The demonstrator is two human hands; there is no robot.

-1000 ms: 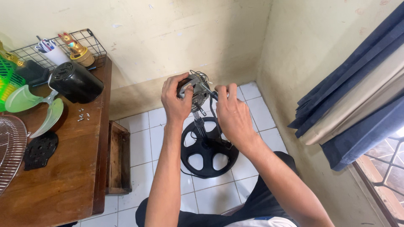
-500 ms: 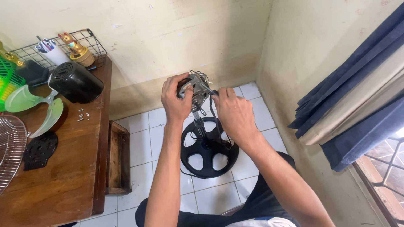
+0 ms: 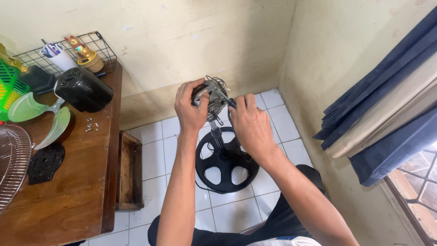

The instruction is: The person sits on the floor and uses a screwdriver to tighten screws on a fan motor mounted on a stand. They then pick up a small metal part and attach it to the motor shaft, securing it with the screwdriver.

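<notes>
1. Centrally, just above the middle of the frame, a bare fan motor (image 3: 214,96) sits at the top of its upright stand, its metal frame and loose wires exposed with no casing around it.

2. Gripping from the left side, the left hand (image 3: 190,107) is curled closed around the motor body, apparently to keep it from turning on the pole.

3. Opposite it, the right hand (image 3: 248,124) is closed around a thin dark tool (image 3: 230,102), likely a screwdriver, whose tip meets the motor's right side; the fingers are folded tight, and the handle is hidden inside the palm.

4. Below the hands, the stand's pole (image 3: 218,136) runs down to a round black base (image 3: 226,160) with cut-out holes, resting on the white floor tiles (image 3: 277,114) between the person's knees, which steadies the motor at a reachable height.

5. Left of the frame, a wooden worktop (image 3: 77,182) carries parts kept apart from the motor: a black motor cover (image 3: 83,89), green fan blades (image 3: 41,116), a few small screws (image 3: 91,125) grouped near the cover, a flat black plate (image 3: 44,162) and part of a wire grille (image 3: 9,164) at the far left edge.

6. At the upper left, a wire basket (image 3: 63,52) holds a cup of pens and a gold figurine.
</notes>
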